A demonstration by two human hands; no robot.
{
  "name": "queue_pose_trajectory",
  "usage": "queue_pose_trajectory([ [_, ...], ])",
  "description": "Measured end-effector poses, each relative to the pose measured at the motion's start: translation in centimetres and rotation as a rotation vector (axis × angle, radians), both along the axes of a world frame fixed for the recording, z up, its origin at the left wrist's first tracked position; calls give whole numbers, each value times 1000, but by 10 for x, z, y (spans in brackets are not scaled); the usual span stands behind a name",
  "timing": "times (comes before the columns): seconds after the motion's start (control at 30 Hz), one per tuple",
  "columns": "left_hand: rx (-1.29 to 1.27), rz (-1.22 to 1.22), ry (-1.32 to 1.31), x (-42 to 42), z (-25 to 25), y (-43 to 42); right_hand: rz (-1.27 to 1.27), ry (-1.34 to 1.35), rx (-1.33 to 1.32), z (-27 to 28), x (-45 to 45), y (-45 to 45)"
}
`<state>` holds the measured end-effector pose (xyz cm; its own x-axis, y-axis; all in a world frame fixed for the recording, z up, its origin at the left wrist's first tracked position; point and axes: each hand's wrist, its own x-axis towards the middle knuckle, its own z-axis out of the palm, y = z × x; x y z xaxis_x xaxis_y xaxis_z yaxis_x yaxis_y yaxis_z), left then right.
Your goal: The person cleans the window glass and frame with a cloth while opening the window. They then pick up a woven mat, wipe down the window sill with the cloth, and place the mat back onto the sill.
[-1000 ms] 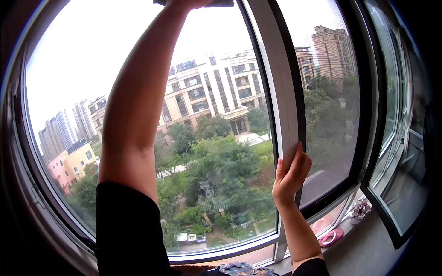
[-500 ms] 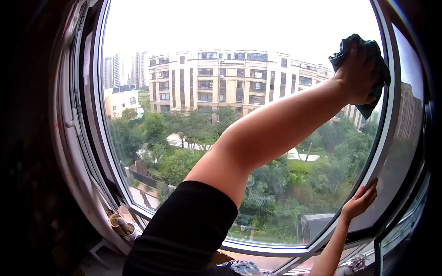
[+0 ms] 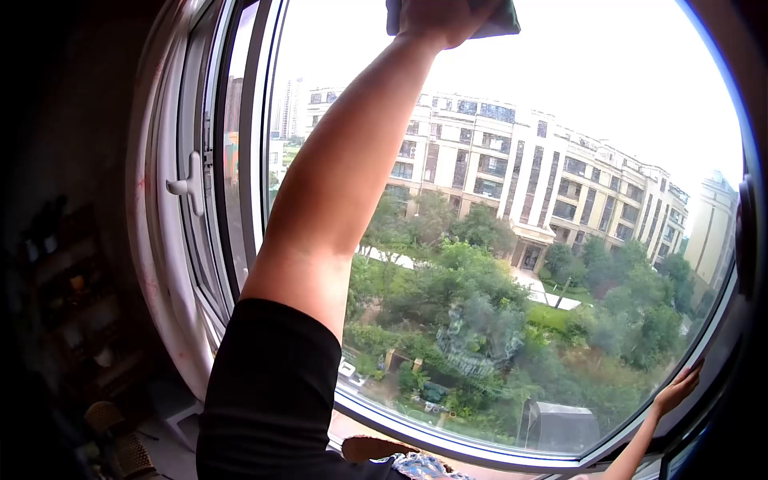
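Overhead, my left hand [image 3: 444, 20] holds a dark green, soft-looking cloth [image 3: 501, 21], its palm over the fabric so that, I judge, the cloth sits between skin and glass; the top edge cuts off its fingertips, so how tightly they curl I cannot tell. That puts the cloth high against the big clear glass pane [image 3: 552, 320], which is probably why my arm is stretched nearly straight. Low on the other side, my right hand [image 3: 678, 392] holds nothing: its fingers lie long and close together along the pale metal window frame [image 3: 261, 104], most likely to steady me. A cloudy smear [image 3: 480, 340] shows on the lower pane, well apart from the cloth. To the left, a white curtain with reddish marks [image 3: 152, 240] hangs gathered beside a white lever handle [image 3: 192, 186], leaving the pane uncovered.
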<state>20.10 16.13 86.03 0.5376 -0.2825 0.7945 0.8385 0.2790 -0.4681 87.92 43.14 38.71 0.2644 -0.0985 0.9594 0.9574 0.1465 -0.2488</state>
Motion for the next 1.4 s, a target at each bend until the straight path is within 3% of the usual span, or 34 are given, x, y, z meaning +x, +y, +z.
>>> queue_pose_trajectory([
  [0.03, 263, 784, -2, -20, -6, -13, 24, -14, 24, -1, 4, 4],
  [0.07, 246, 821, -84, -36, -10, -26, 31, -13, 36, 0, 5, 6],
  [0.1, 208, 398, -104, -80, 0, -14, 37, -9, 48, -2, 5, 9],
  [0.13, 132, 567, -194, -89, -3, -32, 35, -6, 40, -6, 13, 16],
  [0.17, 153, 509, -147, -116, -4, -37, 23, 5, 47, -9, 23, 24],
  [0.2, 68, 255, -212, -140, -5, -38, 10, 17, 57, -15, 32, 31],
  [0.23, 279, 1075, -163, -139, -14, -56, 3, 18, 49, -17, 31, 31],
  [0.27, 319, 1234, -169, -151, -21, -63, 45, 12, 68, -16, 30, 31],
  [0.3, 397, 1055, -73, -177, -24, -62, 80, 10, 88, -15, 31, 31],
  [0.33, 507, 1097, -50, -191, -26, -63, 101, 3, 94, -18, 37, 34],
  [0.37, 449, 1124, -203, -235, -23, -55, 137, 49, 94, -22, 41, 38],
  [0.43, -209, -134, -174, -320, -37, -59, 157, 81, 104, -20, 33, 31],
  [0.47, -104, -83, -127, -334, -45, -55, 194, 84, 114, -19, 26, 28],
  [0.57, -151, 57, -234, -347, -59, -62, 206, 86, 125, -15, 10, 17],
  [0.63, -132, -111, -219, -321, -63, -60, 296, 149, 129, -8, -9, 4],
  [0.8, 168, 125, -597, -341, -41, -20, 372, 253, 97, 4, -37, -17],
  [0.9, 172, 233, -530, -271, -17, -2, 350, 248, 93, 10, -49, -27],
  [0.93, 107, 178, -568, -188, -27, 4, 335, 235, 96, 11, -50, -29],
  [1.23, 117, -117, -99, 147, 27, 155, 380, 203, 101, 14, -57, -45],
  [1.33, 566, 705, -175, 326, -24, 145, 297, 190, 82, 13, -57, -45],
  [1.37, 310, 43, -449, 354, -21, 164, 278, 182, 81, 14, -57, -45],
  [1.4, 375, -79, -162, 343, 6, 218, 260, 176, 61, 13, -56, -46],
])
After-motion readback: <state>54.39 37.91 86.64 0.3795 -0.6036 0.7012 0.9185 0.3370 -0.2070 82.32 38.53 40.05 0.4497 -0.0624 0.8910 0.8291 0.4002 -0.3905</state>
